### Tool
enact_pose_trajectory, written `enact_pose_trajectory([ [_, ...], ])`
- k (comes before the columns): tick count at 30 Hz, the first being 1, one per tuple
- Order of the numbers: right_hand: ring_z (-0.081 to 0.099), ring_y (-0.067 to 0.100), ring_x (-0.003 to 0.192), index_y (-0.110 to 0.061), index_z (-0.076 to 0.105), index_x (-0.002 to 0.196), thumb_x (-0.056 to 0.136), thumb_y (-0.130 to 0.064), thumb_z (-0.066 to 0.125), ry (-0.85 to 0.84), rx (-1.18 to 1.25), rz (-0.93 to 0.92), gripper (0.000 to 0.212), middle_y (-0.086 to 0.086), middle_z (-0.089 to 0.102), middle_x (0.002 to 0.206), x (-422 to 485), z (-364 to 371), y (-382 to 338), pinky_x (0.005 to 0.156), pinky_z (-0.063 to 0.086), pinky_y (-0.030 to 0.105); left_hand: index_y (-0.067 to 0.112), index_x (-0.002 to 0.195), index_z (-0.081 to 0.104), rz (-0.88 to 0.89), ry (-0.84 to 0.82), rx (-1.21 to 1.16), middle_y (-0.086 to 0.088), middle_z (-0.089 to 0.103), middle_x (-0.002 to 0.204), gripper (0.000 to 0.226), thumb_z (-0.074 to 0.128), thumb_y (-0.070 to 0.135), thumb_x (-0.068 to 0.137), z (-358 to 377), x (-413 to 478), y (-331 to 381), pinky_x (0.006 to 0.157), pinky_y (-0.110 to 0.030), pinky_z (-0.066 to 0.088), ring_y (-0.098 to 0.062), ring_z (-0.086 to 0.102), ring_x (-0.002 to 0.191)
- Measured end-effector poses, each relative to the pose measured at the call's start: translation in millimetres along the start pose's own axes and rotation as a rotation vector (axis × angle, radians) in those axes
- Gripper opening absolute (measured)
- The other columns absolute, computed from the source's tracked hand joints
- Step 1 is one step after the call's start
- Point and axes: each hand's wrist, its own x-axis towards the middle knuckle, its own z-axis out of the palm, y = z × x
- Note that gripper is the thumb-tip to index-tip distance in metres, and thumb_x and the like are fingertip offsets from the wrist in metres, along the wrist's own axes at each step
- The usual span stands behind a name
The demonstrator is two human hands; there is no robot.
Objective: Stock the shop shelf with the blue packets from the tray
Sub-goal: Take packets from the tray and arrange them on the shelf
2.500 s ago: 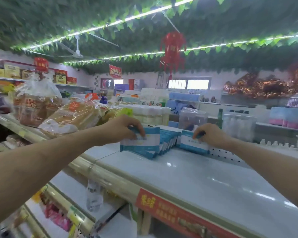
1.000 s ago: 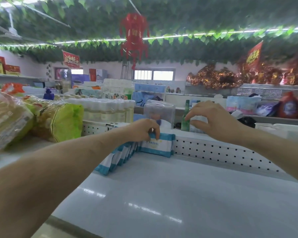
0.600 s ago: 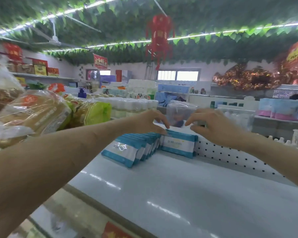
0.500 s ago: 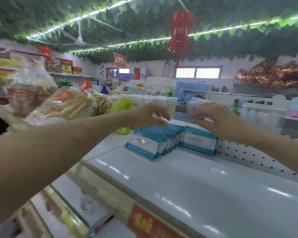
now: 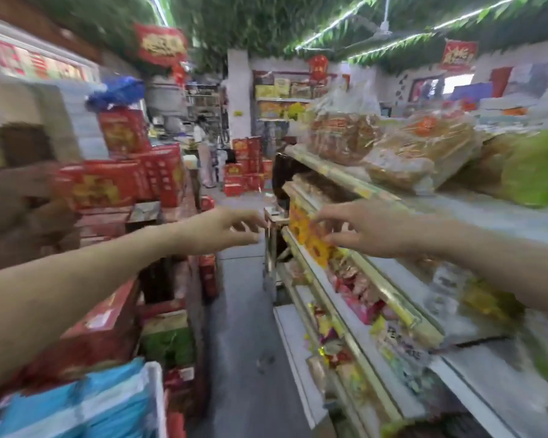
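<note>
The view is blurred and looks along a shop aisle (image 5: 247, 336). Both arms reach forward in the air: the left hand (image 5: 225, 230) has its fingers loosely spread and slightly bent, holding nothing, and the right hand (image 5: 370, 230) is the same, fingers apart and empty, in front of the shelf's middle tiers. The blue packets (image 5: 86, 406) lie packed in the white-rimmed tray (image 5: 157, 403) at the lower left, below the left forearm and well apart from both hands. The shelf (image 5: 475, 213) runs along the right, with bagged bread (image 5: 424, 147) on its top. Red boxes (image 5: 117, 181) are stacked on the left, and 1 person (image 5: 203, 153) stands far down the aisle
</note>
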Motion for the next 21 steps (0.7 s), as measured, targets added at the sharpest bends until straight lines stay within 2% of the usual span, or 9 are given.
enact_pose_trajectory([
  [1, 0.063, 0.01, 0.095, -0.038, 0.055, 0.132, 0.101, -0.041, 0.059, -0.063, 0.029, -0.046, 0.032, -0.014, 0.066, 0.107, 23, 28, -25, 0.085, 0.052, 0.037, 0.033, 0.128, 0.063, -0.062, -0.009, 0.027, 0.017, 0.067, 0.117, 0.032, 0.063, 0.045, 0.098, 2, -38, -33, 0.083, -0.01, 0.047, 0.005, 0.063, 0.1],
  [3, 0.062, 0.01, 0.095, -0.032, 0.053, 0.138, 0.101, -0.038, 0.059, -0.171, 0.084, -0.132, 0.037, -0.008, 0.066, 0.111, 63, 87, -80, 0.087, 0.05, 0.035, 0.033, 0.132, 0.062, -0.168, -0.046, 0.105, 0.015, 0.066, 0.119, 0.056, 0.055, 0.069, 0.089, 6, -118, -93, 0.087, -0.011, 0.046, 0.006, 0.061, 0.101],
  [5, 0.061, 0.013, 0.099, -0.027, 0.053, 0.141, 0.101, -0.036, 0.061, -0.25, 0.137, -0.197, 0.042, -0.003, 0.065, 0.119, 93, 147, -133, 0.09, 0.049, 0.034, 0.032, 0.137, 0.059, -0.285, -0.125, 0.169, 0.019, 0.061, 0.122, 0.072, 0.047, 0.08, 0.085, 13, -194, -143, 0.094, -0.02, 0.049, 0.005, 0.059, 0.102],
  [7, 0.062, 0.017, 0.104, -0.025, 0.052, 0.143, 0.1, -0.037, 0.062, -0.314, 0.191, -0.258, 0.047, 0.0, 0.063, 0.127, 112, 205, -183, 0.094, 0.049, 0.036, 0.032, 0.138, 0.057, -0.371, -0.203, 0.188, 0.021, 0.059, 0.122, 0.077, 0.04, 0.085, 0.084, 23, -263, -179, 0.098, -0.027, 0.049, 0.0, 0.059, 0.105],
  [10, 0.06, 0.015, 0.108, -0.024, 0.051, 0.145, 0.098, -0.036, 0.062, -0.438, 0.272, -0.282, 0.049, -0.001, 0.059, 0.134, 129, 283, -249, 0.097, 0.049, 0.034, 0.042, 0.133, 0.056, -0.478, -0.267, 0.157, 0.02, 0.06, 0.118, 0.076, 0.033, 0.09, 0.079, 47, -342, -211, 0.096, -0.027, 0.049, -0.001, 0.059, 0.104],
  [12, 0.054, 0.016, 0.123, -0.023, 0.049, 0.147, 0.099, -0.035, 0.061, -0.514, 0.291, -0.288, 0.05, -0.001, 0.054, 0.142, 135, 326, -284, 0.104, 0.043, 0.032, 0.044, 0.132, 0.055, -0.574, -0.297, 0.128, 0.017, 0.059, 0.125, 0.061, 0.043, 0.082, 0.086, 71, -381, -225, 0.099, -0.026, 0.047, -0.002, 0.058, 0.111],
  [15, 0.032, 0.022, 0.148, -0.02, 0.043, 0.152, 0.101, -0.037, 0.058, -0.541, 0.244, -0.259, 0.056, 0.003, 0.031, 0.163, 145, 376, -318, 0.121, 0.03, 0.037, 0.031, 0.138, 0.056, -0.595, -0.311, 0.146, 0.006, 0.054, 0.14, 0.042, 0.059, 0.048, 0.1, 111, -415, -249, 0.109, -0.029, 0.037, -0.015, 0.05, 0.129],
  [18, 0.019, 0.025, 0.155, -0.016, 0.032, 0.158, 0.1, -0.033, 0.058, -0.498, 0.186, -0.179, 0.066, 0.005, 0.01, 0.171, 160, 403, -334, 0.124, 0.025, 0.039, 0.023, 0.146, 0.05, -0.64, -0.288, 0.202, -0.005, 0.043, 0.153, 0.05, 0.06, 0.04, 0.1, 144, -422, -271, 0.115, -0.031, 0.028, -0.025, 0.039, 0.141],
  [21, 0.018, 0.025, 0.155, -0.009, 0.017, 0.161, 0.095, -0.026, 0.058, -0.394, 0.094, -0.154, 0.079, 0.01, 0.014, 0.169, 179, 418, -336, 0.125, 0.023, 0.041, 0.018, 0.162, 0.025, -0.7, -0.252, 0.236, -0.01, 0.02, 0.169, 0.074, 0.058, 0.039, 0.099, 164, -416, -291, 0.124, -0.038, 0.023, -0.029, 0.022, 0.154],
])
